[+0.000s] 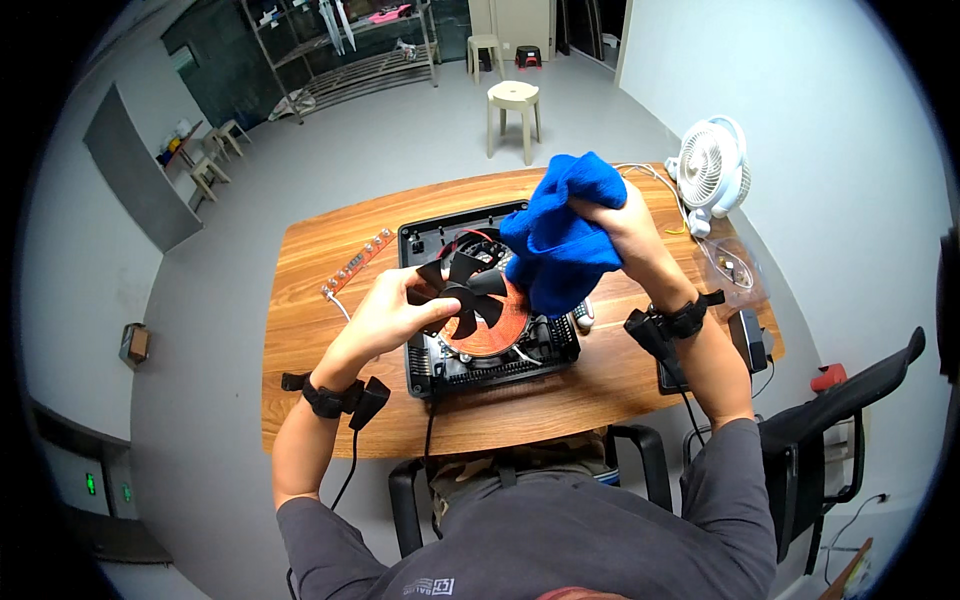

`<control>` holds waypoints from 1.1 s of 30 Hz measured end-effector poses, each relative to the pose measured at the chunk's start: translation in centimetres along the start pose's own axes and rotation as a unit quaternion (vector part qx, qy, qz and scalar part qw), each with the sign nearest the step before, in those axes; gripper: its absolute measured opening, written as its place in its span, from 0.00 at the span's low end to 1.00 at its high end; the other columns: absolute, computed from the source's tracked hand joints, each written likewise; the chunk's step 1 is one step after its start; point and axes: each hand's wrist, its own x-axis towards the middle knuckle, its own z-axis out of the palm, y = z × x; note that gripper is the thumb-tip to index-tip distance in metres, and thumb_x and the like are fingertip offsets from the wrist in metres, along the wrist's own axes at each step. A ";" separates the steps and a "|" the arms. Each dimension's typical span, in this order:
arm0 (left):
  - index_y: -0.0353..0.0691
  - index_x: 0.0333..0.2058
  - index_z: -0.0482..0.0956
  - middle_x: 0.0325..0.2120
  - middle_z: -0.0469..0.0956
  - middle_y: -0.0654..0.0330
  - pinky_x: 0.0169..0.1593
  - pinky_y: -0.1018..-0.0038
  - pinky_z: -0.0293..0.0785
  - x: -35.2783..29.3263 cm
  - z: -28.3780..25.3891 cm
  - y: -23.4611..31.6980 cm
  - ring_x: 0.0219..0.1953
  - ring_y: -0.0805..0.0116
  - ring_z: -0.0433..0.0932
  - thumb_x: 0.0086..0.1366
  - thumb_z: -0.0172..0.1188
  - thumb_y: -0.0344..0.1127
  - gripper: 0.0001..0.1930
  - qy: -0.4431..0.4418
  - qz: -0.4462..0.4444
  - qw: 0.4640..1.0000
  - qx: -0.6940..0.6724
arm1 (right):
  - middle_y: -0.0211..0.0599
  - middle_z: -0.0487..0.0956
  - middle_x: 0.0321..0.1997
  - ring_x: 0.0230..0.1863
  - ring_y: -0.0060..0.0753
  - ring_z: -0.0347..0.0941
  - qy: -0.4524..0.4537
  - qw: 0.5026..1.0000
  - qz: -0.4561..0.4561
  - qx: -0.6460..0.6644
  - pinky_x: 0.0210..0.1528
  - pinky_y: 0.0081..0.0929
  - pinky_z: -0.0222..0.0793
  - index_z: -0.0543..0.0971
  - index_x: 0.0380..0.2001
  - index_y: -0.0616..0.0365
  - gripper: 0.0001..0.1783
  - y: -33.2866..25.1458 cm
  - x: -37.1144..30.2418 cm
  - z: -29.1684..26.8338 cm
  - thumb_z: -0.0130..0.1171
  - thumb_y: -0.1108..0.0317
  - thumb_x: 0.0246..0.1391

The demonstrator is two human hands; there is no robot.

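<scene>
From the head view, my left hand is closed around a black fan impeller, pinching it at the hub and one blade, held just above the opened black appliance housing with its copper coil. My right hand is clenched on a blue cloth, bunched above the housing's far right corner and touching the impeller's blades. I judge the impeller light and stiff, its thin blades snappable, so the hub is the safest grip. The cloth is soft and limp. A white desk fan stands right of the housing on the table.
</scene>
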 end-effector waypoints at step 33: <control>0.31 0.47 0.80 0.39 0.84 0.60 0.47 0.78 0.77 2.4 0.5 1.4 0.40 0.76 0.81 0.67 0.67 0.36 0.16 0.114 0.099 0.977 -0.148 | 0.37 0.81 0.53 0.54 0.30 0.78 0.002 0.965 -0.124 -0.233 0.61 0.31 0.73 0.72 0.59 0.58 0.35 -4.2 0.1 -0.5 0.76 0.67 0.49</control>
